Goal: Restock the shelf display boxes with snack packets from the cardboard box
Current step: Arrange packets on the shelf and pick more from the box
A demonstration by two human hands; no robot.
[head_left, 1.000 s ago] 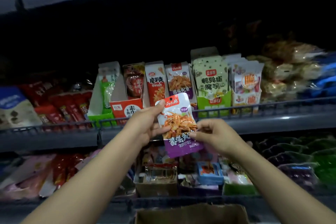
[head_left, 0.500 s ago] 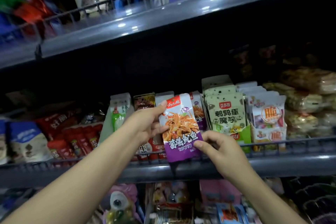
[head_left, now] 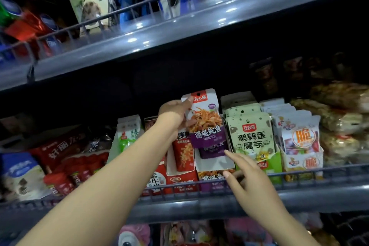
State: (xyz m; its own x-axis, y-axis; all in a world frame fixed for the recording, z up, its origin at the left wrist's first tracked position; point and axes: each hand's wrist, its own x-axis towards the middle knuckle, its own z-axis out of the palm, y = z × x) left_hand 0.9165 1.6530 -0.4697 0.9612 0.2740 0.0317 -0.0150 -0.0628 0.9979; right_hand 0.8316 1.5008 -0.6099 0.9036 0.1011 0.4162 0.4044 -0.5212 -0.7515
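My left hand [head_left: 174, 115] grips a purple-and-white snack packet [head_left: 205, 120] by its left edge and holds it upright over a purple display box [head_left: 214, 168] on the middle shelf. More of the same purple packets stand in that box. My right hand [head_left: 244, 175] is below and to the right, fingers spread and empty, its fingertips at the box's right front corner. The cardboard box is out of view.
A red display box [head_left: 180, 180] stands left of the purple one, a green box [head_left: 265, 166] with green-spotted packets on its right. A wire rail [head_left: 309, 175] runs along the shelf front. The upper shelf [head_left: 179, 24] overhangs close above, loaded with cookie packs.
My left hand lifted the purple packet up and back over the display box. My right hand let go of the packet's lower corner and now reaches to the box front. The view tilted upward.
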